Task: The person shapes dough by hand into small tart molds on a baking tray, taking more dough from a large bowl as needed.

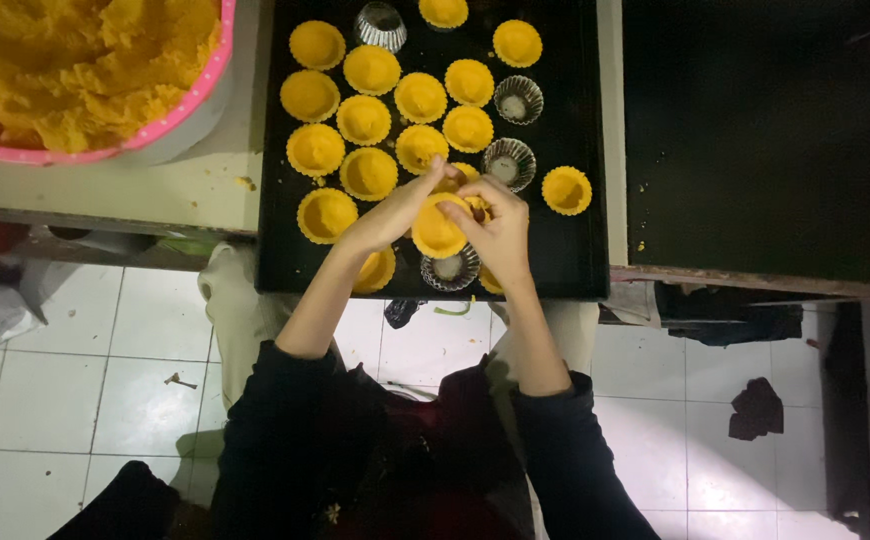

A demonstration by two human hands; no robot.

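My left hand [391,213] and my right hand [498,232] meet over the near edge of a black baking tray [580,250]. Between them they hold a small fluted mould filled with yellow dough [438,228], fingers pressing on its rim. Several dough-filled moulds [368,119] sit in rows on the tray beyond my hands. Three empty metal moulds, one of them [508,162], stand on the tray's right side, and another empty mould [450,270] lies just under my hands.
A pink bowl [180,105] heaped with yellow dough stands at the far left on the pale tabletop. A second dark tray [765,140] lies to the right. Below is a white tiled floor [75,400] with small scraps; my dark sleeves and lap fill the bottom.
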